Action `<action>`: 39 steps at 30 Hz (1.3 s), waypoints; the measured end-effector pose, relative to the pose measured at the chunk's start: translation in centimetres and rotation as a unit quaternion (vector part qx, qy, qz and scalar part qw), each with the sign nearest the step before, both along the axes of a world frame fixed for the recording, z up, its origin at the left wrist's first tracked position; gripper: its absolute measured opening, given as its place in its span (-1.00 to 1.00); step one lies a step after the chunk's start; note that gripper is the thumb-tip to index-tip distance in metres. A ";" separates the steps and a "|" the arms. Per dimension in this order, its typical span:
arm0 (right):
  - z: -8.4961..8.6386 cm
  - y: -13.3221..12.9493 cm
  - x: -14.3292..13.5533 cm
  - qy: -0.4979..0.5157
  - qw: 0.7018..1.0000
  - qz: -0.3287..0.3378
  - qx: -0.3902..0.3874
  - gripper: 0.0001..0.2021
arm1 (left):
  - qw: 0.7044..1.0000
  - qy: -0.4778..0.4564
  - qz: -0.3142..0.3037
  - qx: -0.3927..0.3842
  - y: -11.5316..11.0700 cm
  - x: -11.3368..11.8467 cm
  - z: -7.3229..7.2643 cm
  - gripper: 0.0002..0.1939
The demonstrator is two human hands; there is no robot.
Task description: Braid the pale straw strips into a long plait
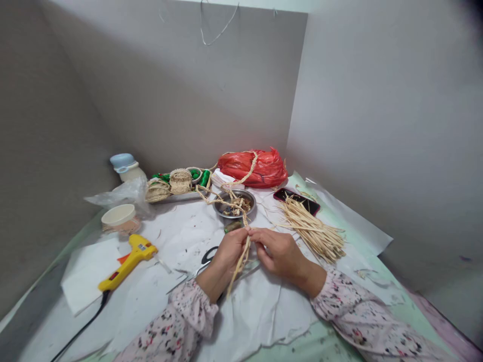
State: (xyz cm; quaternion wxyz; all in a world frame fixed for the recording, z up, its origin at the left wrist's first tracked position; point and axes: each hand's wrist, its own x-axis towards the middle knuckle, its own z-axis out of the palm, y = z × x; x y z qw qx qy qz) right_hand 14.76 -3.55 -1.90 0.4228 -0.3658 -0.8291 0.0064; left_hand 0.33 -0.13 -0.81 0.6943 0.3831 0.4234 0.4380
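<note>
My left hand (229, 255) is closed on a braid of pale straw (244, 219), its loose strands hanging down between my wrists. Fingertips of my right hand (277, 250) pinch the same straw right beside the left. From my hands the finished braid runs away over a metal bowl (216, 208) and up onto a red plastic bag (260, 168). A bundle of loose straw (313, 229) lies to the right of my right hand. Partly under my left wrist is a pair of scissors with black handles (209, 255).
At the left lies a yellow glue gun (128, 262) with a black cord. Behind it stand a pale tub (118, 216) and a blue-capped bottle (124, 163). A tray (179, 196) holds braid coils and green thread spools (205, 178). A phone (298, 199) lies partly under the straw. Grey walls enclose the table.
</note>
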 end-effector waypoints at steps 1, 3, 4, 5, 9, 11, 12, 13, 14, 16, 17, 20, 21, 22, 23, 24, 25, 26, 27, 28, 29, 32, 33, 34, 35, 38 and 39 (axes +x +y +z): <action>0.0 0.1 0.0 0.019 1.000 -0.019 0.013 -0.71 | 1.000 0.022 -0.003 0.008 -0.1 0.0 0.0 -0.72; 0.0 0.4 0.1 0.053 0.996 -0.072 0.023 -0.77 | 0.998 0.063 -0.015 0.021 -0.4 -0.1 0.2 -0.70; -0.1 0.5 0.2 0.064 0.993 -0.097 0.015 -0.80 | 0.996 0.081 -0.023 0.026 -0.5 -0.2 0.3 -0.69; -0.1 0.7 0.3 0.072 0.991 -0.114 -0.001 -0.81 | 0.994 0.095 -0.032 0.034 -0.6 -0.2 0.4 -0.69; -0.2 1.4 0.6 0.107 0.981 -0.087 -0.132 -0.78 | 0.988 0.114 -0.074 0.070 -0.7 -0.2 0.4 -0.71; -0.2 1.5 0.6 0.133 0.969 -0.044 -0.205 -0.76 | 0.986 0.117 -0.087 0.076 -0.6 -0.2 0.3 -0.71; -0.2 1.5 0.6 0.147 0.960 -0.027 -0.235 -0.76 | 0.986 0.117 -0.092 0.075 -0.6 -0.3 0.2 -0.71; -0.2 1.5 0.6 0.162 0.951 -0.015 -0.262 -0.75 | 0.986 0.116 -0.098 0.075 -0.6 -0.3 0.2 -0.71; -0.2 1.4 0.5 0.177 0.942 -0.008 -0.283 -0.76 | 0.985 0.114 -0.103 0.074 -0.6 -0.3 0.3 -0.71; -0.2 1.3 0.4 0.197 0.930 -0.007 -0.310 -0.77 | 0.986 0.110 -0.108 0.069 -0.6 -0.3 0.4 -0.72; -0.2 1.3 0.3 0.201 0.928 -0.010 -0.314 -0.78 | 0.986 0.112 -0.108 0.066 -0.6 -0.4 0.4 -0.72; -0.1 1.5 0.5 0.184 0.946 -0.049 -0.262 -0.79 | 0.986 0.122 -0.097 0.055 -0.5 -0.4 0.5 -0.71; -0.1 1.7 0.7 0.172 0.955 -0.078 -0.231 -0.78 | 0.987 0.121 -0.095 0.052 -0.4 -0.5 0.5 -0.70; -0.1 1.9 1.1 0.158 0.961 -0.113 -0.198 -0.78 | 0.987 0.120 -0.094 0.049 -0.4 -0.5 0.5 -0.70; -0.1 2.2 1.5 0.141 0.964 -0.151 -0.169 -0.78 | 0.987 0.120 -0.093 0.044 -0.4 -0.5 0.5 -0.69; -0.1 2.5 1.9 0.124 0.963 -0.187 -0.148 -0.79 | 0.988 0.122 -0.092 0.038 -0.3 -0.6 0.6 -0.69; -0.2 2.7 2.3 0.104 0.961 -0.219 -0.136 -0.79 | 0.987 0.126 -0.091 0.033 -0.3 -0.6 0.6 -0.70; -0.3 2.9 2.7 0.082 0.956 -0.246 -0.134 -0.80 | 0.987 0.130 -0.088 0.027 -0.3 -0.6 0.6 -0.70; -0.5 3.0 2.9 0.057 0.951 -0.270 -0.140 -0.80 | 0.987 0.133 -0.084 0.023 -0.3 -0.6 0.7 -0.71; -0.6 3.1 3.1 0.031 0.945 -0.289 -0.149 -0.81 | 0.987 0.135 -0.079 0.022 -0.3 -0.6 0.7 -0.71; -0.7 3.1 3.2 0.005 0.939 -0.304 -0.159 -0.81 | 0.988 0.134 -0.075 0.024 -0.3 -0.6 0.8 -0.72; -1.0 2.8 3.0 -0.066 0.924 -0.331 -0.178 -0.79 | 0.988 0.130 -0.071 0.030 -0.4 -0.6 0.9 -0.72; -1.0 2.6 2.9 -0.084 0.919 -0.339 -0.182 -0.79 | 0.988 0.131 -0.072 0.031 -0.4 -0.6 0.9 -0.72; -1.0 2.6 2.8 -0.099 0.914 -0.346 -0.186 -0.79 | 0.988 0.133 -0.074 0.030 -0.4 -0.6 0.8 -0.71; -0.9 2.5 2.8 -0.111 0.910 -0.351 -0.191 -0.80 | 0.988 0.133 -0.076 0.030 -0.4 -0.6 0.8 -0.70; -0.7 2.6 2.9 -0.116 0.907 -0.350 -0.204 -0.82 | 0.988 0.129 -0.083 0.033 -0.3 -0.6 0.7 -0.70; -0.7 2.7 3.0 -0.100 0.912 -0.343 -0.201 -0.83 | 0.988 0.126 -0.086 0.035 -0.3 -0.6 0.7 -0.70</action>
